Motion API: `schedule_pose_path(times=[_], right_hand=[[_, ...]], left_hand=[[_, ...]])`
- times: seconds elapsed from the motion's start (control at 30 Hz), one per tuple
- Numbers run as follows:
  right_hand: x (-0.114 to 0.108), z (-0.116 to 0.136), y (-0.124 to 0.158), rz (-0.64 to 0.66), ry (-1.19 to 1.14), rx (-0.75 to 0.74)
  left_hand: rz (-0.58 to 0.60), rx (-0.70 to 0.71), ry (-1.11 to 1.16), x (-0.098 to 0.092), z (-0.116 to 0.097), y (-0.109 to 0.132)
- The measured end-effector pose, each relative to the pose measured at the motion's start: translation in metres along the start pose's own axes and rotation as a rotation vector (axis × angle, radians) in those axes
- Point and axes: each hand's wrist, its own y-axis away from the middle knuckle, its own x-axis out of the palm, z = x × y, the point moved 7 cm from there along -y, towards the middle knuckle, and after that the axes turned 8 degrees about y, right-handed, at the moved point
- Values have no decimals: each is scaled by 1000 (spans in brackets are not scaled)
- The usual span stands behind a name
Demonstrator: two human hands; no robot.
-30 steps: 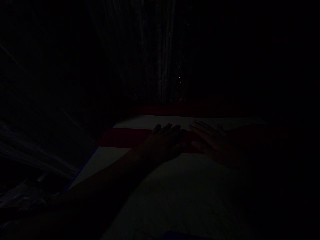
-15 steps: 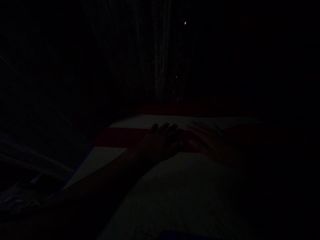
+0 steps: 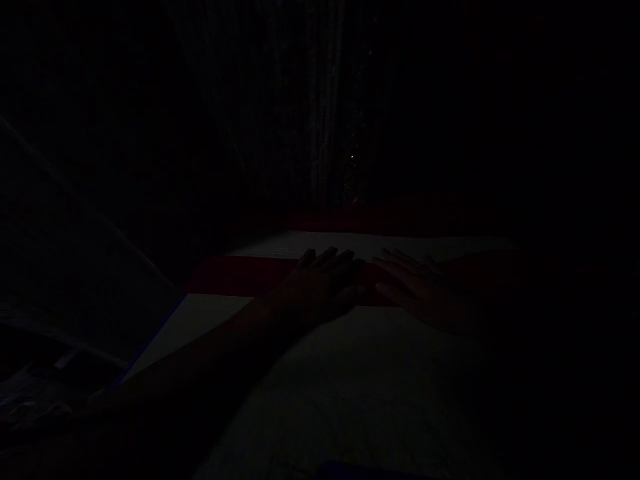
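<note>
The view is very dark. Before me lies a pale surface (image 3: 210, 320), apparently cloth, with a red band (image 3: 235, 277) running across it. My left hand (image 3: 325, 283) rests on this red band, fingers stretched out and nothing visible in them. Beside it, my right hand (image 3: 415, 283) lies on the same band, its fingers also extended and slightly spread. A small gap separates the two hands. Shadow hides my right forearm and the right end of the surface.
A blue edge (image 3: 155, 333) borders the pale surface on the left. Past the far end, a second red strip (image 3: 325, 220) meets darkness with faint vertical streaks and a small bright speck. Indistinct light-coloured clutter (image 3: 30, 393) lies at lower left.
Both hands stay almost in place on the red band. The scene looks slightly dimmer, and the bright speck near the top has faded.
</note>
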Motion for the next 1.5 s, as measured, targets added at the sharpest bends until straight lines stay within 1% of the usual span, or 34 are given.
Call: schedule_pose_path(times=[0.2, 0.4, 0.6, 0.73, 0.9, 1.03, 1.17, 1.27, 1.33, 1.5], right_hand=[[-2, 2, 1, 27, -3, -13], [1, -2, -1, -2, -6, -2], [1, -2, 0, -27, -9, 2], [-3, 0, 1, -18, -5, -1], [-8, 7, 2, -71, 10, -38], [-4, 11, 2, -44, 37, -66], [-6, 12, 3, -67, 28, -66], [-5, 13, 3, -51, 22, -72], [-4, 14, 4, -40, 19, -74], [-4, 16, 5, -58, 13, -73]], left_hand=[[-10, 13, -10, 2, 1, 0], [-35, 20, -5, 4, 4, -1], [2, -8, -9, 1, 1, 0], [5, -11, -20, 0, -2, 0], [-9, -6, -15, 2, 1, 0], [-16, 24, -9, 3, 1, 2], [-7, 7, -21, 2, 0, 1], [20, -16, -27, 1, -1, 1], [19, -17, -28, 0, -1, 0], [10, -19, -39, 1, 1, -1]])
